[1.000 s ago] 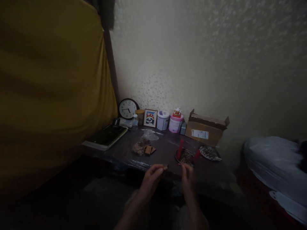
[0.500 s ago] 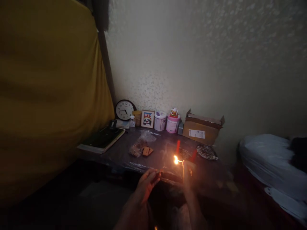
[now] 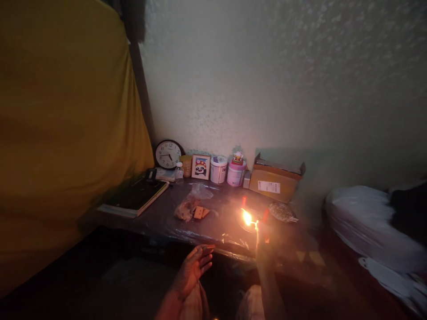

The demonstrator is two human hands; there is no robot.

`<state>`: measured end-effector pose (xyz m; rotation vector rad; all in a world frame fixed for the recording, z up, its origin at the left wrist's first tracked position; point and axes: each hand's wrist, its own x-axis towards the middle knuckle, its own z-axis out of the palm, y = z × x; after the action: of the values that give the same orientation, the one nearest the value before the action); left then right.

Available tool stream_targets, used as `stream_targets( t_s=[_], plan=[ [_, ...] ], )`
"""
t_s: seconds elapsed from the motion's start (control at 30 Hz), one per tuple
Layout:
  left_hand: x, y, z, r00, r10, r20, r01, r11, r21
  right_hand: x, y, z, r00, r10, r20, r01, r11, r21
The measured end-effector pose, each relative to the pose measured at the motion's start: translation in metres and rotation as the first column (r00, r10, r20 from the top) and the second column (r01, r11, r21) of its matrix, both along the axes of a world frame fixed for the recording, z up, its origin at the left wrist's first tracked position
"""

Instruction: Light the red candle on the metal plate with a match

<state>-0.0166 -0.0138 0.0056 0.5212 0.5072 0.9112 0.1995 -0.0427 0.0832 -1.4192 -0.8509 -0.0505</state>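
A burning match (image 3: 253, 222) is pinched in the fingers of my right hand (image 3: 265, 242), its bright flame pointing left. Just behind the flame stands a red candle (image 3: 244, 202). A second red candle (image 3: 266, 215) shows partly behind my right hand. My left hand (image 3: 193, 267), low in front of the table edge, grips a small flat matchbox (image 3: 208, 247) between thumb and fingers. On the table lie orange matchboxes (image 3: 198, 212) beside a crumpled clear plastic bag (image 3: 200, 192). Smoke and glare blur the right hand's fingers.
Along the wall stand a clock (image 3: 169, 154), a panda picture frame (image 3: 200, 167), two round tins (image 3: 218, 170) and a cardboard box (image 3: 274, 183). A patterned dish (image 3: 283, 212) sits at right, a large book (image 3: 135, 195) at left. A yellow curtain (image 3: 66, 133) hangs on the left.
The match flame has grown larger and brighter, lighting the table and wall more. My left hand with the matchbox has shifted left and slightly down, away from my right hand.
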Motion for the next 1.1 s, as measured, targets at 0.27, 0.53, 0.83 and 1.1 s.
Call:
stream_targets(
  t_s=[0.27,0.53,0.83,1.1],
  plan=[
    [-0.003,0.001,-0.005,0.998,-0.027,0.055,0.028,0.999,-0.017,0.004,0.007,0.006,1.000,-0.003,-0.024,0.004,1.000,0.011],
    [-0.004,0.002,-0.010,0.995,-0.053,0.089,0.055,0.998,-0.013,0.015,0.022,0.007,0.994,-0.018,-0.108,0.025,0.998,0.059],
    [-0.003,0.005,-0.016,0.995,-0.066,0.075,0.069,0.996,-0.050,0.025,0.033,0.017,0.967,0.029,-0.254,0.000,0.993,0.115],
    [-0.003,0.006,-0.017,0.993,-0.091,0.078,0.093,0.995,-0.029,0.036,0.049,0.019,0.931,0.140,-0.337,-0.063,0.971,0.230]
  ],
)
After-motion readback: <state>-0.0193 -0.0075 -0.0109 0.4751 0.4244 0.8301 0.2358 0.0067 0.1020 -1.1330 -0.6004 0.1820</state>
